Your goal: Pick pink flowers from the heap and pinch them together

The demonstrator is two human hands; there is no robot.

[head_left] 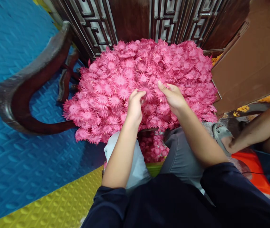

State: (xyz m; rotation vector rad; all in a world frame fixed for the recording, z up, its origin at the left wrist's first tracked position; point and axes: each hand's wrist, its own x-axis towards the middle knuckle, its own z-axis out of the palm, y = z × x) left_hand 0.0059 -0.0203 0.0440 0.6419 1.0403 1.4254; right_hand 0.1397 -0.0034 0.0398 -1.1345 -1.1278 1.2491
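Note:
A large heap of pink artificial flowers point(106, 101) lies in front of my knees, their thin petals spread in layers. Above the middle of the heap, my left hand point(135, 106) is closed with thumb and forefinger pinched at the edge of one pink flower point(148, 91), which looks slightly blurred. My right hand point(174, 97) is a little to the right of that flower, its fingers curled and the thumb pointing up. A small bit of pink shows between its fingertips; what it belongs to is not clear.
Dark carved wood panels point(130, 19) stand behind the heap. On the left, a curved wooden armrest point(30, 79) rises over blue matting point(11, 158). A brown cardboard sheet point(251, 60) leans at right, near orange flowers point(242, 108). Another person's leg point(255, 129) reaches in below it.

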